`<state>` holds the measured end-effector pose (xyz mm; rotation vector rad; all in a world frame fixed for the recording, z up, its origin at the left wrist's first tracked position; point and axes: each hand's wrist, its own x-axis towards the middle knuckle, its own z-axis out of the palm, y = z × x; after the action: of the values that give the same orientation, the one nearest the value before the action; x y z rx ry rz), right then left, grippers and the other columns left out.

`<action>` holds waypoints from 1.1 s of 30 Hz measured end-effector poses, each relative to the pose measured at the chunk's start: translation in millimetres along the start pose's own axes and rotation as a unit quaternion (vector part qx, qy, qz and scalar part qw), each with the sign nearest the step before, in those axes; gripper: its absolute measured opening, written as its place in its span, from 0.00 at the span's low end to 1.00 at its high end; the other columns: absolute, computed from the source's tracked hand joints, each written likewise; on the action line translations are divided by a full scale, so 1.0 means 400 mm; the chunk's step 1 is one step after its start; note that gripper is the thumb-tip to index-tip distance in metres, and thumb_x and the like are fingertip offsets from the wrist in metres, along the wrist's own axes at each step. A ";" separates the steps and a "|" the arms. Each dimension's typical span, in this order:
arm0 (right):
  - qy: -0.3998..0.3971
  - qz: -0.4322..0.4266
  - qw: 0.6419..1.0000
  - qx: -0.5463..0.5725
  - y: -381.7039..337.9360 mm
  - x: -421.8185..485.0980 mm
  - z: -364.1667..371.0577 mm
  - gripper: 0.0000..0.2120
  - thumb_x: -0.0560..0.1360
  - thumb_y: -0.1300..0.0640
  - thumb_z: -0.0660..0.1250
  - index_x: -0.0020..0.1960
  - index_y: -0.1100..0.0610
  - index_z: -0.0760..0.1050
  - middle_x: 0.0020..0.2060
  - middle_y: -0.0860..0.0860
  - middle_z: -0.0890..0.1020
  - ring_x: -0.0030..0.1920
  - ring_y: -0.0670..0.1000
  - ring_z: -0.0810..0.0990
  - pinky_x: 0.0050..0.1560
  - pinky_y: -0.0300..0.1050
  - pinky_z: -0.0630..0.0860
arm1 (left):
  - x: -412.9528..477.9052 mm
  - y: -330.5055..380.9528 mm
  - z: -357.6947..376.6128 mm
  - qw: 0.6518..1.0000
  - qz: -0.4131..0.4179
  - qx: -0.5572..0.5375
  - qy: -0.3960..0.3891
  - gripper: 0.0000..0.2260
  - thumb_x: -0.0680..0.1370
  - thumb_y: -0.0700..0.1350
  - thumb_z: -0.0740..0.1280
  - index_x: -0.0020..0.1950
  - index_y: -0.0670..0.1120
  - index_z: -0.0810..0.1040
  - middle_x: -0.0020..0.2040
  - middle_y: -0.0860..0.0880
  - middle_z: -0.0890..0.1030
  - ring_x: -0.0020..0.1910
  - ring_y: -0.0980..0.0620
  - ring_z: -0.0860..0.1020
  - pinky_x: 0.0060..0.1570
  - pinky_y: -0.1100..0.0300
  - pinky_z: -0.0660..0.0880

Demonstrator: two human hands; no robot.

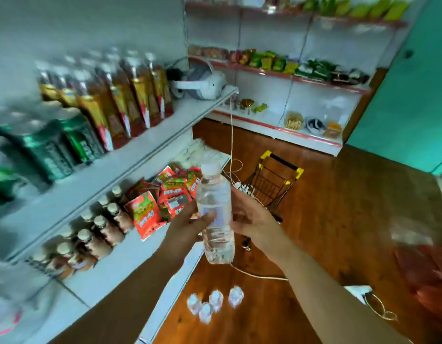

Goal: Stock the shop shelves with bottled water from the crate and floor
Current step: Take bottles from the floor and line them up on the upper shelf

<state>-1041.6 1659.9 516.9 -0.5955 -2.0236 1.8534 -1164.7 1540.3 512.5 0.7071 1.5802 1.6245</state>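
Observation:
A clear water bottle (217, 214) with a white cap is upright in mid-air in front of the white shop shelves (130, 155). My left hand (187, 225) grips its middle from the left, thumb across the label. My right hand (252, 217) is on its right side, fingers behind the bottle. Several more water bottles (215, 302) stand on the wooden floor below, seen from above. No crate can be made out in this view.
The upper shelf holds tea bottles (130, 95), green cans (73, 140) and a white headset (202, 83). The lower shelf (130, 259) holds small brown bottles and red snack packets (165, 194). A small shopping cart (272, 182) and cables lie ahead. Snack shelves line the back wall.

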 end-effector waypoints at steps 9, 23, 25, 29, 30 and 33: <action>-0.093 -0.123 0.987 0.045 -0.197 -0.025 0.162 0.37 0.64 0.65 0.73 0.67 0.42 0.66 0.59 0.54 0.79 0.58 0.51 0.78 0.57 0.43 0.75 | -0.214 0.204 -0.084 0.985 0.113 0.029 0.126 0.20 0.67 0.43 0.75 0.55 0.44 0.73 0.46 0.45 0.81 0.37 0.56 0.80 0.33 0.67 0.75; -0.110 -0.236 0.964 -0.044 -0.341 -0.011 0.605 0.31 0.62 0.59 0.78 0.61 0.49 0.70 0.53 0.47 0.78 0.50 0.42 0.77 0.50 0.36 0.74 | -0.478 0.313 -0.347 0.900 0.180 0.056 0.394 0.16 0.64 0.48 0.73 0.51 0.50 0.82 0.46 0.47 0.85 0.46 0.47 0.82 0.48 0.51 0.79; -0.184 -0.244 0.951 -0.050 -0.360 0.003 0.673 0.30 0.64 0.61 0.77 0.59 0.44 0.68 0.52 0.45 0.78 0.50 0.37 0.75 0.47 0.27 0.71 | -0.531 0.317 -0.412 0.893 0.186 0.041 0.407 0.15 0.68 0.43 0.73 0.54 0.46 0.80 0.47 0.46 0.85 0.45 0.49 0.81 0.42 0.60 0.78; -0.355 -0.200 0.910 -0.074 -0.383 0.043 0.835 0.36 0.67 0.69 0.72 0.58 0.37 0.60 0.50 0.41 0.76 0.51 0.40 0.76 0.48 0.30 0.72 | -0.637 0.315 -0.558 0.891 0.176 0.041 0.417 0.18 0.71 0.44 0.71 0.59 0.41 0.78 0.51 0.41 0.83 0.50 0.44 0.81 0.49 0.53 0.78; -0.373 -0.193 0.904 -0.080 -0.385 0.050 0.881 0.37 0.66 0.70 0.72 0.59 0.38 0.59 0.49 0.42 0.76 0.51 0.43 0.77 0.48 0.31 0.73 | -0.658 0.313 -0.595 0.889 0.169 0.052 0.421 0.21 0.69 0.47 0.72 0.59 0.42 0.77 0.51 0.41 0.83 0.51 0.44 0.81 0.50 0.53 0.78; -0.386 -0.186 0.901 -0.067 -0.383 0.064 1.022 0.38 0.66 0.71 0.72 0.62 0.42 0.58 0.49 0.44 0.77 0.49 0.42 0.76 0.41 0.29 0.74 | -0.693 0.302 -0.700 0.856 0.158 0.061 0.488 0.18 0.67 0.47 0.73 0.55 0.44 0.77 0.49 0.44 0.83 0.48 0.49 0.82 0.46 0.58 0.76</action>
<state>-1283.8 1313.5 628.6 0.5838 -2.5015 1.8700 -1251.2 1157.8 639.2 0.1603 2.3681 2.3456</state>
